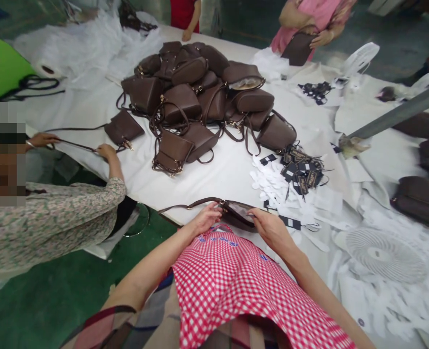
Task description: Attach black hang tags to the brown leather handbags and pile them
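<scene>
Bag (239, 220) between both hands (207, 218)

And here the left hand (207, 217) and right hand (270, 229) hold an open brown bag (240, 219) at the table's near edge! Beyond it, a heap of bags (190, 92) sprawls across the white table (223, 169), black tags (303, 170) beside it; a co-worker in a floral sleeve (101, 198) grips a strap (76, 144).

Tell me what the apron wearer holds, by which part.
A brown bag, by its mouth: left grip near the strap, right grip at the other end.
</scene>
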`<state>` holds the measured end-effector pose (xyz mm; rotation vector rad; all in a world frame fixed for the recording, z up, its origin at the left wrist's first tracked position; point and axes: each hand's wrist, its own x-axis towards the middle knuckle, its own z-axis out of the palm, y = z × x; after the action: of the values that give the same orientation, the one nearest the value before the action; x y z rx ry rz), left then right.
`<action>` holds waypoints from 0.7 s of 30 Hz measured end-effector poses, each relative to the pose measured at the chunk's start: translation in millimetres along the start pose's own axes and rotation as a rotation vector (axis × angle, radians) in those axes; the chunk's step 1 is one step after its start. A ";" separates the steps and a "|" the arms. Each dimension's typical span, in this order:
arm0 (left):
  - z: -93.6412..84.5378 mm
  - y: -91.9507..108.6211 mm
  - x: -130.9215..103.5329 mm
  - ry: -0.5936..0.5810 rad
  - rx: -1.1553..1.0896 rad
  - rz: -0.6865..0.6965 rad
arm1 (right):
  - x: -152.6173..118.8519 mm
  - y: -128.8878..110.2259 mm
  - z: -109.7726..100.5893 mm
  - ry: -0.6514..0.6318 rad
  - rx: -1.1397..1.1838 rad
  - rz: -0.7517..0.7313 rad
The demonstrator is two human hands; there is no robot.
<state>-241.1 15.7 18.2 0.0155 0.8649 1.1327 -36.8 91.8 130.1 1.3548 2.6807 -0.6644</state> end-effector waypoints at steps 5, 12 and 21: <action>3.8 3.4 5.4 0.055 -0.166 0.026 | 22.1 -20.3 -18.9 -0.210 0.267 -0.051; 8.4 0.4 16.9 0.136 -0.118 0.066 | 56.3 -49.9 -23.7 -0.295 -0.446 -0.046; 11.6 -4.9 19.9 0.178 -0.049 0.163 | 98.0 -69.9 -8.4 -0.418 -0.645 -0.248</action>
<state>-227.3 33.9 12.3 -0.0569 1.0076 1.3221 -150.1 132.7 137.8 0.6456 2.4057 -0.0492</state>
